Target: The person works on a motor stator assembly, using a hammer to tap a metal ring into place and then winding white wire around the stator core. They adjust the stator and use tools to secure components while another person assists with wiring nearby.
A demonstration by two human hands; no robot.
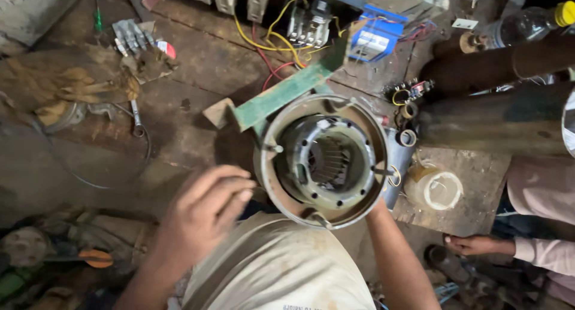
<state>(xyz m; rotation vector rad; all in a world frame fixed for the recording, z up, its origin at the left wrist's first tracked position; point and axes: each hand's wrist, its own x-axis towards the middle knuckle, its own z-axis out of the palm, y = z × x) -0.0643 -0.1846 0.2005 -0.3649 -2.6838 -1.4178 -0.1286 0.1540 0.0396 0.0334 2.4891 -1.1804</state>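
A: Main object? Quick.

B: Round motor housing [326, 160], open end facing up at the camera, slotted stator core visible down the bore. It sits centre frame, right against the person's body, on the cluttered wooden table [197, 64].

A: Why propped like that?

B: My guess: open end up so the bore and the bolt holes on the inner ring can be reached from above. A green metal bracket [281, 94] runs off its upper left edge; can't tell if it's attached or just lying under the rim.

A: Hands?

B: Left hand [203, 217] is just left of the housing rim, fingers [230, 187] loosely curled together, holding nothing, tips close to the rim but I can't tell if they touch. Right hand is hidden behind the lower right of the housing, only the forearm [398, 262] shows. Probably steadying it from that side, but its fingers can't be judged.

A: Anything else?

B: Another person's hand [476, 245] resting flat at lower right, pale sleeve. Roll of white tape [442, 190] on a board beside the housing. Contactor with yellow and red wires [308, 26] behind. Work gloves [66, 85] far left, well apart.
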